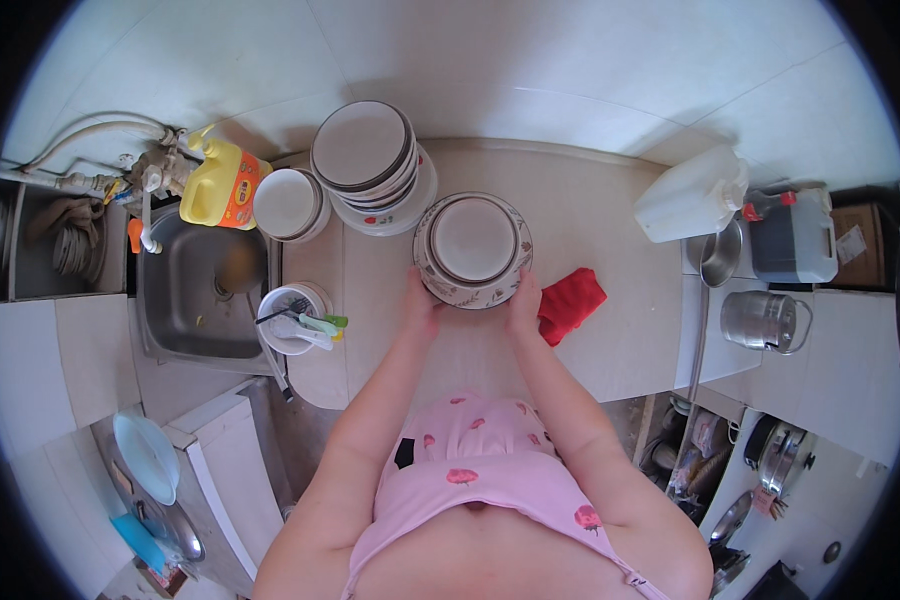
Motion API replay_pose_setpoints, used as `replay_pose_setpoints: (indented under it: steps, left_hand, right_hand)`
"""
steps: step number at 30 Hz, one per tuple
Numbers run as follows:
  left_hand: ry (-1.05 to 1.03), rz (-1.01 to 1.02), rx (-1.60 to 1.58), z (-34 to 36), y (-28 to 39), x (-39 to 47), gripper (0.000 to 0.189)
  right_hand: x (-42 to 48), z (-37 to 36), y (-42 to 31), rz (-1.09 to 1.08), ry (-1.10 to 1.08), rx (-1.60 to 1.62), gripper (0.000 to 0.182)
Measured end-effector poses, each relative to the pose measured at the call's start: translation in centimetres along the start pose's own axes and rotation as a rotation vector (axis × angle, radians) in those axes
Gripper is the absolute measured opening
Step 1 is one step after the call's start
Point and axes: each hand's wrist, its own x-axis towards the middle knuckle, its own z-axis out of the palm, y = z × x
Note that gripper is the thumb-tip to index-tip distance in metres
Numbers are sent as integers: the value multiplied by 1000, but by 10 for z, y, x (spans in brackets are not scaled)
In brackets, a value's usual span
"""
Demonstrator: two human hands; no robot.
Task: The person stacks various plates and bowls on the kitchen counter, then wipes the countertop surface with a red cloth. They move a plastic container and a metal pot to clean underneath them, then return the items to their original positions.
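Note:
A stack of dishes is in front of me, with a wide patterned dish at the bottom and smaller white, dark-rimmed ones on it. My left hand grips the left side of the patterned dish. My right hand grips its right side. Fingertips of both hands are hidden under the rim. A crumpled red cloth lies on the counter just right of my right hand. Behind and left of the held stack stands a taller stack of plates on a wide white plate.
Left are a small bowl stack, a yellow pump bottle, bowls holding spoons and a fork, and a steel sink. Right are a white plastic jug, a long-handled metal ladle, a dark-liquid jug and a metal pot.

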Motion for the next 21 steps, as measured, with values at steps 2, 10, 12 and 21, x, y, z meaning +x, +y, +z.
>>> replay_pose_setpoints:
  steps: [2,10,12,21]
  left_hand:
    - [7,24,-6,12,0,0,53]
    - [-117,137,-27,44,-5,52,56]
    - [-117,166,-28,47,-3,62,55]
    - [-199,241,-27,66,1,94,52]
  right_hand:
    - [11,-1,-8,26,12,-22,34]
    - [36,6,-53,102,-38,181,41]
    - [38,10,-61,113,-29,152,42]
    - [76,11,-69,76,-20,49,43]
